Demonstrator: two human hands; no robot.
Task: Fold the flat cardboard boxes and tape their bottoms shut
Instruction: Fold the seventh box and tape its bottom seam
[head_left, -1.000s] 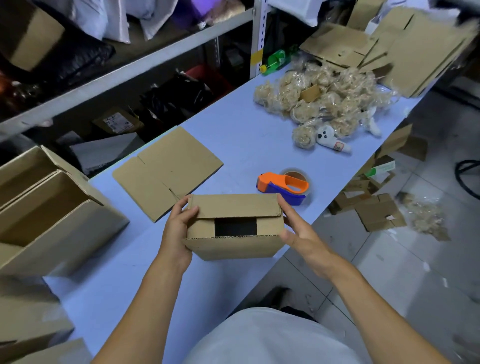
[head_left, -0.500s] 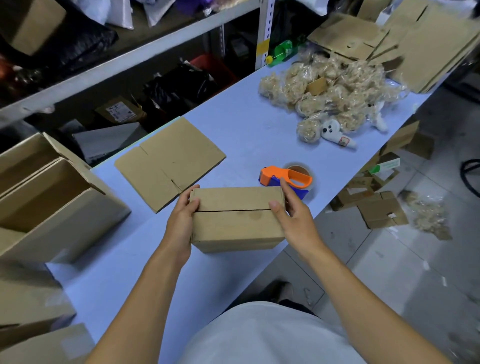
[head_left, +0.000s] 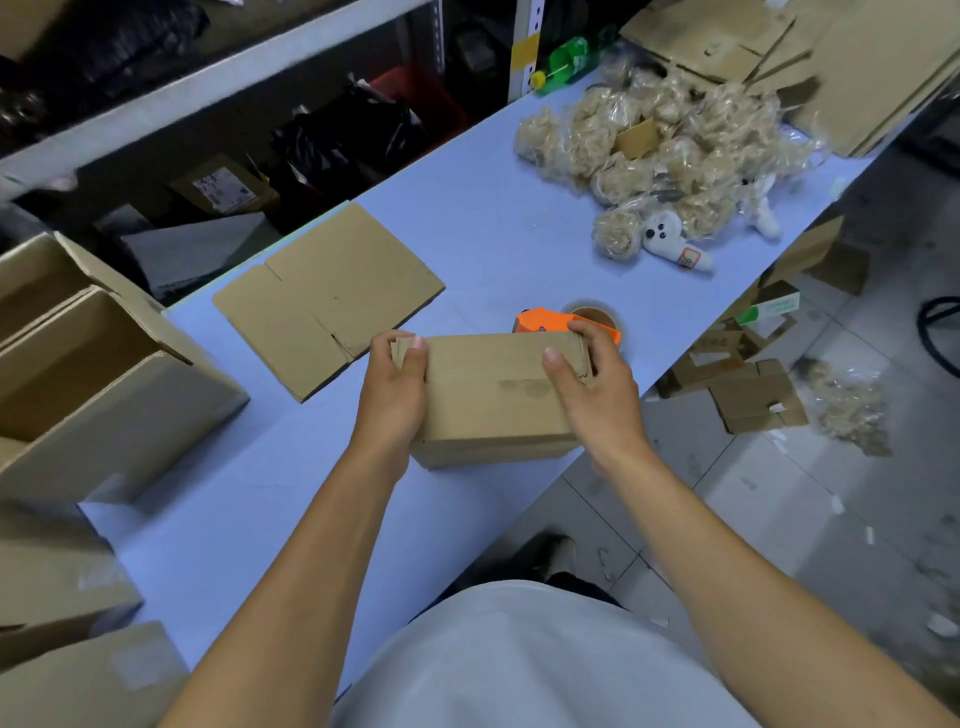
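Currently left hand (head_left: 395, 389) and right hand (head_left: 589, 384) both clamp folded box (head_left: 493, 400) at near bench (head_left: 467, 228) edge, thumbs pressing flaps down. Risk: flaps spring open if right hand releases for tape dispenser (head_left: 566, 323) just behind; box may slip off edge.

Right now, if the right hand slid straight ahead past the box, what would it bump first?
Probably the orange tape dispenser: it sits just beyond the right hand, which grips the folded box. Depth is hard to judge.
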